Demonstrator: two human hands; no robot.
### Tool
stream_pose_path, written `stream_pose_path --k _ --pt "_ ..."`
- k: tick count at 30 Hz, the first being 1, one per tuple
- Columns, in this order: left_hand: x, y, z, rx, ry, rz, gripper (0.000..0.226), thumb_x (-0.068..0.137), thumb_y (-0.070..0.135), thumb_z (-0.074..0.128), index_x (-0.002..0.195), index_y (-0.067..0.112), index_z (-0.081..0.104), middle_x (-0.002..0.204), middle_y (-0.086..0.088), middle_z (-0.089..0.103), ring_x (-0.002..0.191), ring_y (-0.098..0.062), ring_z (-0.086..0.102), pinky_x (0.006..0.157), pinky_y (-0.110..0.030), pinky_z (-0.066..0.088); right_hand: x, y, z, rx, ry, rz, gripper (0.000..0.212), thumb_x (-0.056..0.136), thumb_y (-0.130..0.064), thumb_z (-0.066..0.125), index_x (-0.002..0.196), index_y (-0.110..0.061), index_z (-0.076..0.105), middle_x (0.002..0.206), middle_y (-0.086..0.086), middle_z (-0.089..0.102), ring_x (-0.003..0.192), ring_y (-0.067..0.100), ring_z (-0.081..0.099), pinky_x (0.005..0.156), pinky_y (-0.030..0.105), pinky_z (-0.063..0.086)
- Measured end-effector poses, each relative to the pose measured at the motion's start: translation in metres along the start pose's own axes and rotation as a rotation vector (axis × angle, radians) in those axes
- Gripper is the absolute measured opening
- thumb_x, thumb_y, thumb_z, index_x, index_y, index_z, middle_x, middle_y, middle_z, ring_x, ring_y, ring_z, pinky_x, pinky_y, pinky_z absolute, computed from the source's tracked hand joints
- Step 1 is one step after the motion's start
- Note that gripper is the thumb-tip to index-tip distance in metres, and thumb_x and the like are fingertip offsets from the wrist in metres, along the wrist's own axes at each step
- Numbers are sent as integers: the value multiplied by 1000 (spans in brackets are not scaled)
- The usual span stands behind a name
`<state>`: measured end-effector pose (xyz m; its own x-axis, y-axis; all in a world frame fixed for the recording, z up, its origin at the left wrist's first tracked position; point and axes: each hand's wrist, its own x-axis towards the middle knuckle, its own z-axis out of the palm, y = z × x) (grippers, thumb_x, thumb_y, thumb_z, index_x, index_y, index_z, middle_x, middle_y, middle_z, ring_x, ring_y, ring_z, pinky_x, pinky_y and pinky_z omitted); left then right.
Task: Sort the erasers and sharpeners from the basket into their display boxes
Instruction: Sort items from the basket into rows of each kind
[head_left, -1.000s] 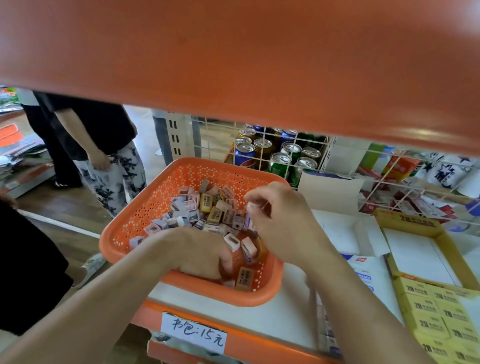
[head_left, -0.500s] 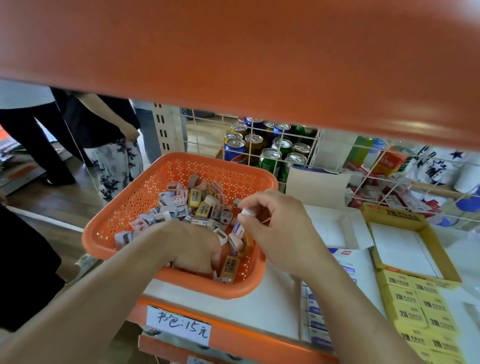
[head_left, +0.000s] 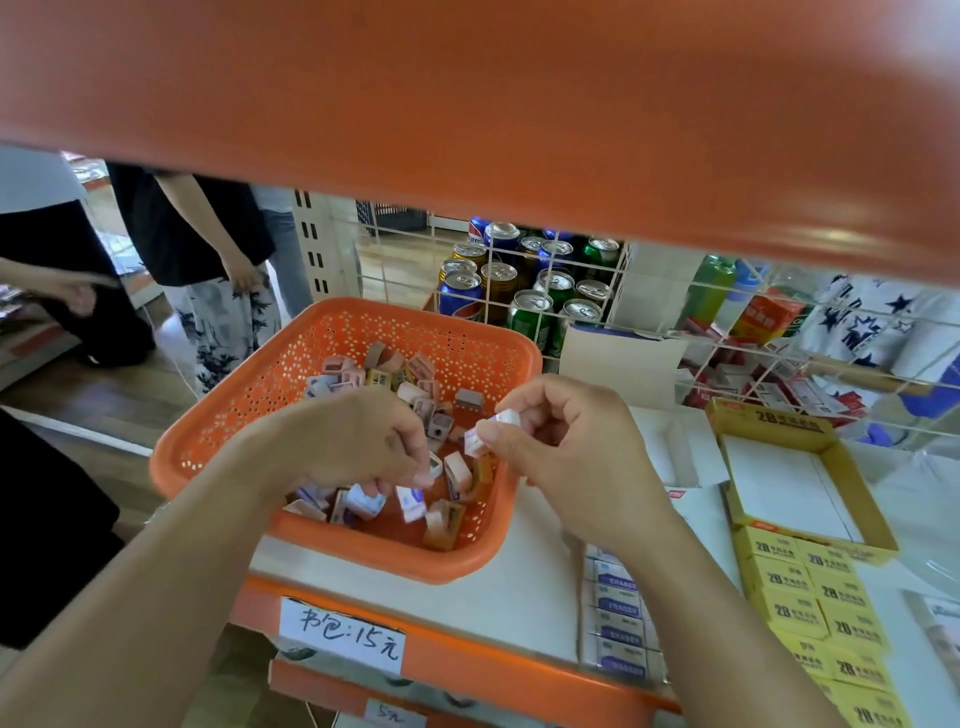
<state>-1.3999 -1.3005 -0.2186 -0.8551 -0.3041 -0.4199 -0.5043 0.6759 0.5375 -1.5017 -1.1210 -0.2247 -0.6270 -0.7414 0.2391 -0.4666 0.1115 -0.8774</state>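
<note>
An orange perforated basket on the white shelf holds several small erasers and sharpeners. My left hand is inside the basket, fingers curled down among the pieces and pinching a small white one at its fingertips. My right hand hovers over the basket's right rim, its thumb and fingers pinching white-and-purple erasers. A yellow display box with a white bare floor lies open at the right. A row of white-and-blue erasers in a box shows under my right forearm.
An orange upper shelf fills the top of the view. Behind a white wire grid stand several drink cans. Yellow 2B eraser packs lie at the right. People stand in the aisle at the left. A handwritten price label sticks on the shelf edge.
My left hand has lifted from deep in the basket and now pinches a piece. My right hand has shifted slightly right, still pinching erasers. The camera moved closer.
</note>
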Motion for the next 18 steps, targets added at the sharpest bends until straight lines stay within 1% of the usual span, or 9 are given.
stream_pose_path --k 2,4,6,8,11,13,14,16,18 --pt "-9 9 -1 -68 113 55 5 83 27 72 79 25 70 70 11 71 62 -1 66 63 -16 50 -4 3 -8 25 27 11 11 80 -26 75 79 -21 65 70 5 66 62 24 62 59 44 54" --pt "-14 24 0 -103 222 120 5 84 24 70 80 25 69 71 14 70 63 -1 67 64 -18 53 -10 7 -19 53 67 29 9 81 -24 74 80 -21 65 70 8 65 63 28 62 58 44 52" --pt "-20 38 3 -186 333 186 4 84 23 69 81 25 70 71 11 71 63 -3 67 67 -21 56 -16 11 -30 104 110 62 7 84 -16 70 84 -20 64 68 10 63 59 25 62 57 40 53" --pt "-25 57 12 -287 389 263 5 84 22 68 83 25 71 72 9 72 64 -4 68 66 -19 56 -25 18 -47 146 151 106 12 87 -8 65 87 -19 65 64 11 60 55 21 62 53 32 52" --pt "-28 84 32 -358 409 369 11 84 17 69 89 26 71 76 11 73 66 2 67 62 -12 53 -38 30 -72 167 171 153 18 90 -2 60 89 -19 67 60 3 62 55 21 62 52 27 51" --pt "-26 99 49 -421 392 407 17 82 11 70 91 25 72 75 10 73 57 6 63 51 -9 47 -47 39 -85 187 187 208 21 90 0 58 87 -18 68 60 1 62 55 17 62 52 24 50" --pt "-25 106 57 -428 383 415 19 81 9 70 90 25 72 74 11 72 57 5 62 50 -9 46 -51 43 -91 192 197 233 22 90 1 58 87 -18 68 60 1 62 55 15 62 52 23 49" --pt "-19 118 74 -395 375 420 21 80 9 71 86 29 71 75 18 70 64 3 64 60 -16 52 -60 50 -100 178 209 272 21 90 2 58 87 -16 68 58 -1 61 54 15 61 51 23 49" --pt "-14 126 89 -378 361 405 18 82 15 68 84 32 69 75 20 69 68 -3 66 66 -29 56 -68 55 -107 165 209 316 22 89 3 57 88 -16 69 57 -3 61 53 14 59 50 23 47"
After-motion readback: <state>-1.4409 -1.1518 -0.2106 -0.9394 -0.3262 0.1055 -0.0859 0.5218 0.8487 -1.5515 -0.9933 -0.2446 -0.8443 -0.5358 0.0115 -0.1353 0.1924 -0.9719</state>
